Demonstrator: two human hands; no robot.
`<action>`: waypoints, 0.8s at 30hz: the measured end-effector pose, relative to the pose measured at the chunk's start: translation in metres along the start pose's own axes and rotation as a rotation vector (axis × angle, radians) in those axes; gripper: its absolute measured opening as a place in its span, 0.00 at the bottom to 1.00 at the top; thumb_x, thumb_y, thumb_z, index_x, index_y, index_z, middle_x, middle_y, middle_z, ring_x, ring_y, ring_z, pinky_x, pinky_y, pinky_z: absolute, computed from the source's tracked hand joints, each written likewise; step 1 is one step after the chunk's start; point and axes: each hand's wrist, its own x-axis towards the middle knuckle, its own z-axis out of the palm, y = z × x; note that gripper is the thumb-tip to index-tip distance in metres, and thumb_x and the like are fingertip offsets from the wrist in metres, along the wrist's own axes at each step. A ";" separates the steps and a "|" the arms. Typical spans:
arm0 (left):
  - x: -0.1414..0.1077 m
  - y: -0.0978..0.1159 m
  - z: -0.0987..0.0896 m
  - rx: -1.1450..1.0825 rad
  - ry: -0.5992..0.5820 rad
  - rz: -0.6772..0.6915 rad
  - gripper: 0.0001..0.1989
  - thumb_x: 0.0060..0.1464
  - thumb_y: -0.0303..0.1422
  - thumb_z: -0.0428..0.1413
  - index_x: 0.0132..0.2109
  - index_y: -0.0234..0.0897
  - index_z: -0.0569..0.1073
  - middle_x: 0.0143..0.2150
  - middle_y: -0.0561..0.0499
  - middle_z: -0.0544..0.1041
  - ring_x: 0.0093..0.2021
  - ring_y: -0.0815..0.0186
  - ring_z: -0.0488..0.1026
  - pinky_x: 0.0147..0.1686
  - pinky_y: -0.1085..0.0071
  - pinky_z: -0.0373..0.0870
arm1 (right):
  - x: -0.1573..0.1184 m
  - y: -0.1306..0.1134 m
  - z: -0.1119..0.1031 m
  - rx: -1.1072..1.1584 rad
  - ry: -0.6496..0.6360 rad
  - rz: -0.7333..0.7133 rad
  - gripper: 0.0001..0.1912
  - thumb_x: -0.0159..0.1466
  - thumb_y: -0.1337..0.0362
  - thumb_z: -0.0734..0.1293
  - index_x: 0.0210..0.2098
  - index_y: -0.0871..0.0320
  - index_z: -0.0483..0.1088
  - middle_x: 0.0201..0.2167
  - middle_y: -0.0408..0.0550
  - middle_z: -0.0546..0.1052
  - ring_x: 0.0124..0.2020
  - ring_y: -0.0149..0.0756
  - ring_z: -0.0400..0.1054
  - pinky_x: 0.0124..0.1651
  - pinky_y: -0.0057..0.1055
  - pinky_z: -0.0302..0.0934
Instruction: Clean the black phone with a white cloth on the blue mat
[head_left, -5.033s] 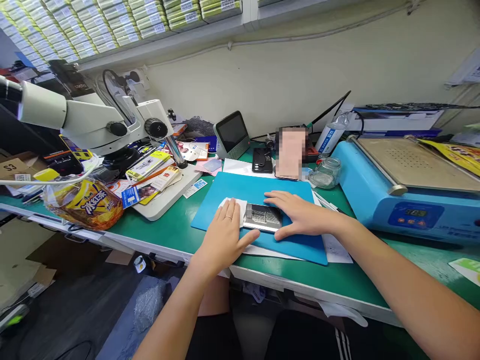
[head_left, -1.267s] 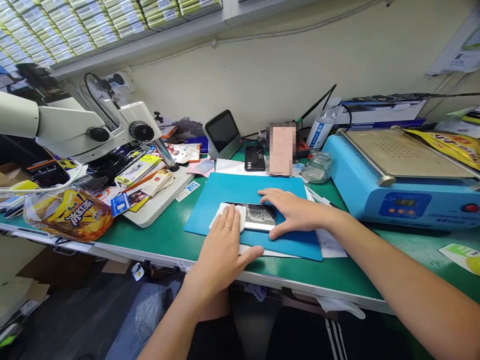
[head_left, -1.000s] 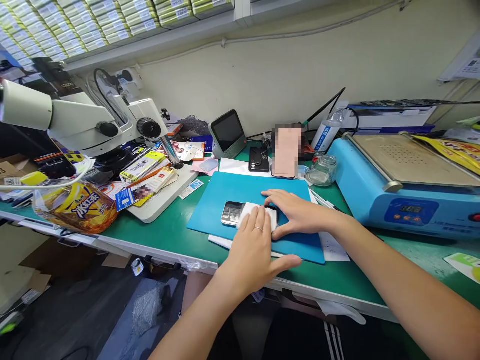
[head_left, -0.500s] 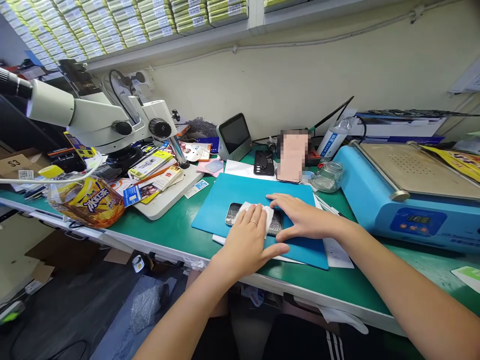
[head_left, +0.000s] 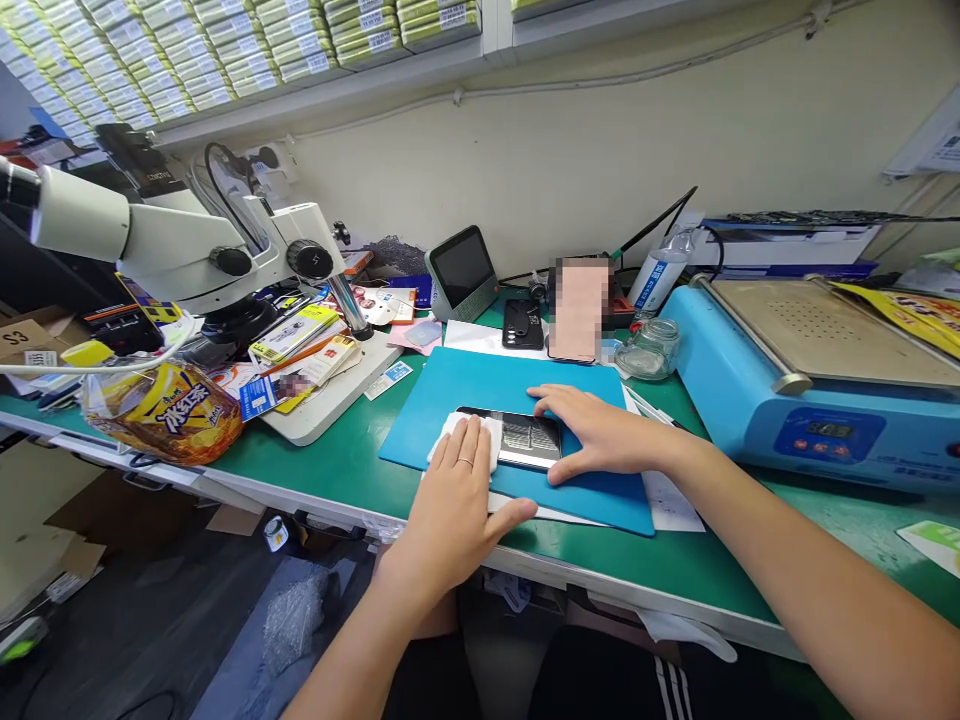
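Note:
A black phone lies flat on a blue mat, its glossy face up. My left hand is flat, fingers stretched and thumb out to the right, pressing a white tissue over the phone's left end. The tissue shows around my fingertips. At the phone's right end my right hand rests with thumb and fingers spread around the edge, touching the phone's right side.
A microscope and a drink bottle stand left. Behind the mat are a small display, a black phone and a glass jar. A blue heating machine stands right.
My left hand has moved left along the phone with the tissue, baring the middle of the phone's face. My right hand has stayed at the right end.

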 end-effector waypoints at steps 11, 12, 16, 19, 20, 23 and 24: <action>0.015 0.052 0.000 -0.098 0.012 0.107 0.56 0.61 0.68 0.34 0.73 0.20 0.54 0.76 0.32 0.51 0.76 0.46 0.46 0.72 0.51 0.53 | 0.002 0.002 0.003 -0.024 0.024 -0.029 0.44 0.53 0.35 0.71 0.58 0.58 0.66 0.73 0.65 0.56 0.73 0.63 0.47 0.69 0.58 0.50; 0.017 0.053 -0.001 -0.105 0.009 0.114 0.55 0.61 0.68 0.34 0.73 0.20 0.55 0.76 0.33 0.51 0.76 0.46 0.46 0.72 0.51 0.53 | 0.002 0.003 0.003 -0.026 0.027 -0.033 0.44 0.54 0.35 0.71 0.59 0.58 0.66 0.73 0.65 0.56 0.73 0.64 0.48 0.69 0.58 0.50; 0.023 0.047 -0.004 -0.138 0.001 0.151 0.53 0.62 0.66 0.33 0.73 0.22 0.56 0.76 0.35 0.54 0.76 0.49 0.48 0.72 0.53 0.52 | 0.002 0.005 0.003 -0.021 0.032 -0.027 0.45 0.52 0.36 0.73 0.60 0.55 0.66 0.73 0.63 0.57 0.73 0.66 0.48 0.68 0.59 0.52; 0.028 0.036 -0.005 -0.147 0.014 0.165 0.50 0.64 0.65 0.35 0.72 0.24 0.57 0.75 0.35 0.56 0.76 0.49 0.48 0.72 0.53 0.51 | 0.002 0.005 0.003 -0.016 0.025 -0.019 0.48 0.51 0.35 0.73 0.64 0.54 0.65 0.74 0.62 0.55 0.73 0.67 0.46 0.69 0.62 0.50; 0.030 0.031 -0.004 -0.146 0.019 0.162 0.49 0.65 0.64 0.36 0.72 0.24 0.58 0.75 0.35 0.57 0.76 0.49 0.48 0.72 0.53 0.51 | 0.002 0.005 0.003 -0.013 0.026 -0.022 0.49 0.52 0.35 0.73 0.65 0.54 0.64 0.74 0.62 0.55 0.73 0.68 0.46 0.69 0.63 0.49; 0.032 0.013 -0.003 -0.132 0.031 0.121 0.48 0.66 0.63 0.36 0.72 0.24 0.57 0.75 0.33 0.56 0.76 0.48 0.49 0.72 0.51 0.50 | 0.002 0.006 0.004 -0.005 0.027 -0.028 0.52 0.52 0.34 0.72 0.68 0.53 0.62 0.74 0.60 0.55 0.73 0.68 0.45 0.70 0.63 0.48; 0.031 0.006 -0.003 -0.123 0.034 0.104 0.47 0.67 0.62 0.36 0.72 0.24 0.56 0.75 0.33 0.55 0.76 0.48 0.48 0.72 0.51 0.50 | 0.002 0.007 0.004 -0.005 0.026 -0.026 0.53 0.51 0.33 0.72 0.68 0.54 0.61 0.74 0.60 0.55 0.74 0.68 0.45 0.70 0.63 0.48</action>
